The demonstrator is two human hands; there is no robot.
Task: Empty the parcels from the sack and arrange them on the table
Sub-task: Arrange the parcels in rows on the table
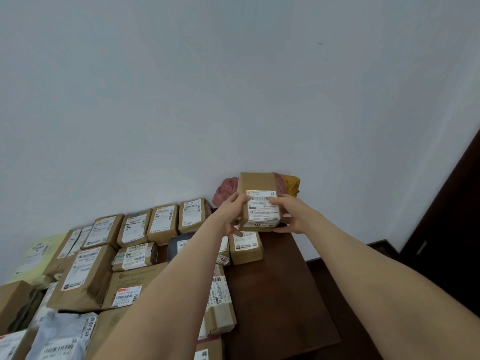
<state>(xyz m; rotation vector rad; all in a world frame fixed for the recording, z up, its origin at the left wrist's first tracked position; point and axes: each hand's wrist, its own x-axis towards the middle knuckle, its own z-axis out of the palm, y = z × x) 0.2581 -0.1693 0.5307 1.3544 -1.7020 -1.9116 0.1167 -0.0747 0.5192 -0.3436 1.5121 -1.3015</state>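
Left hand [230, 216] and right hand [291, 216] both gripping one small box [257, 183], raised over the far right part of a dark wooden table [275, 294], close to the wall [233, 74].

White shipping label [262, 210] stuck on the box's near face: orange tab at the top left corner, barcode beneath, one bold code line that seems to start 503, fine print too small to read, "70" handwritten along the near edge. On a grey plastic bag [62, 333] at the near left, "47-6-2610" printed sideways. On a flat carton [135, 279], another orange-tabbed label with digits starting 342. Similar white barcode labels on a row of brown boxes [163, 223] along the far left of the table, and on a box [245, 249] just below the hands.

Held box plain brown cardboard, taller than wide, tilted with its top towards the wall. Behind it, partly hidden, a pink wrapped parcel [226, 188] and a yellow one [292, 185].

Both arms stretched forward, bare. Left fingers curled under the box's left side, thumb on the label's upper corner. Right thumb on the label's right edge, remaining fingers wrapped beneath.
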